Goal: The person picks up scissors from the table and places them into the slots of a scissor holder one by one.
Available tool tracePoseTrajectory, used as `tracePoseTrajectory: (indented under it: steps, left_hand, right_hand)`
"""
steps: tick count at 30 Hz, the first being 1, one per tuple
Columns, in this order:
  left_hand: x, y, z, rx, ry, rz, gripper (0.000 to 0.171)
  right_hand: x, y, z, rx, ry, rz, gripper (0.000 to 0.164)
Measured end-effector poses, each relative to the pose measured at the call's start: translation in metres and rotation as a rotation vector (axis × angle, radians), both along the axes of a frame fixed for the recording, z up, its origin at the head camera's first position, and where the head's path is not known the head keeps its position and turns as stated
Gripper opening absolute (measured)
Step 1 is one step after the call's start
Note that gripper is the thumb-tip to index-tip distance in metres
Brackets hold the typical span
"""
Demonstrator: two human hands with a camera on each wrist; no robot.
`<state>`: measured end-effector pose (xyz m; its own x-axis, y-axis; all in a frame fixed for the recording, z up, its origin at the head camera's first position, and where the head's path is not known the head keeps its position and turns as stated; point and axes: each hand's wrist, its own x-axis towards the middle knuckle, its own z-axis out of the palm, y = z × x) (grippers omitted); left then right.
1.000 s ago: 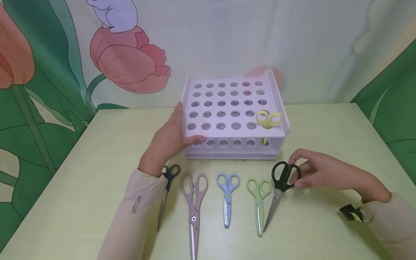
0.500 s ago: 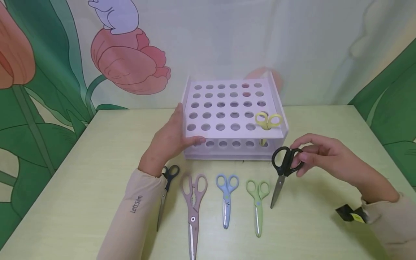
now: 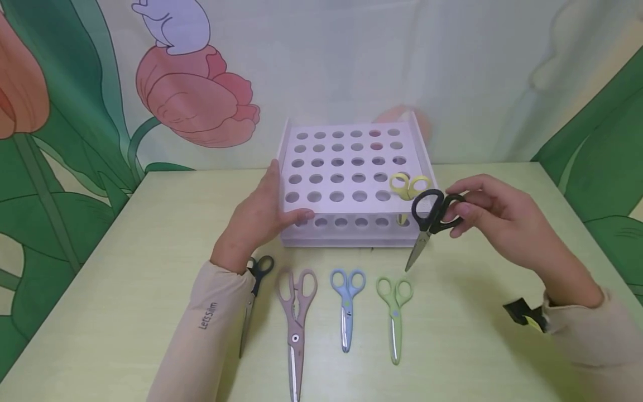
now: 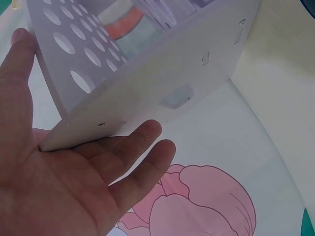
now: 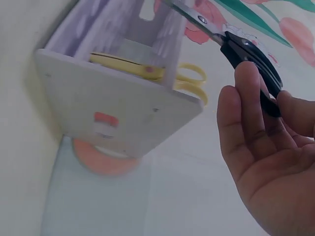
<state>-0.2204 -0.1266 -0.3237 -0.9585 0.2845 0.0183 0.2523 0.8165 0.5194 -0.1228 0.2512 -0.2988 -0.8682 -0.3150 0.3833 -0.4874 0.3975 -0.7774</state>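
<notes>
A white rack (image 3: 346, 162) with rows of round holes stands at the back of the table. My left hand (image 3: 253, 218) holds its front left corner, thumb across the front and fingers along the side panel (image 4: 147, 93). My right hand (image 3: 502, 220) pinches black-handled scissors (image 3: 433, 215) by a finger loop, raised before the rack's front right corner. Their blades slant down to the left. Yellow scissors (image 3: 406, 185) stand in a front right hole, handles above the top plate; the right wrist view shows their yellow blades (image 5: 128, 66) inside the rack.
Green scissors (image 3: 395, 318), blue scissors (image 3: 347, 310) and large mauve scissors (image 3: 296, 329) lie in a row before the rack. Dark-handled scissors (image 3: 255, 296) lie partly behind the left sleeve (image 3: 201, 329). A printed curtain (image 3: 482, 84) hangs behind the table.
My right hand has lifted the black scissors off the table and carried them up and toward the rack. My left hand has stayed at the rack's corner.
</notes>
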Motion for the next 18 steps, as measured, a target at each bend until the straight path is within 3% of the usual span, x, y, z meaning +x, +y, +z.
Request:
tracePoseTrajectory:
  steps: [8,18]
  left_hand:
    - [0.000,0.000,-0.001,0.002,0.010,-0.004,0.126]
    - [0.001,0.000,-0.001,0.001,0.009,-0.002,0.126]
  right_hand:
    - [-0.011,-0.012,0.019,-0.299,0.019,0.089,0.017]
    - [-0.022,-0.036,0.040,-0.470,0.072,0.070,0.014]
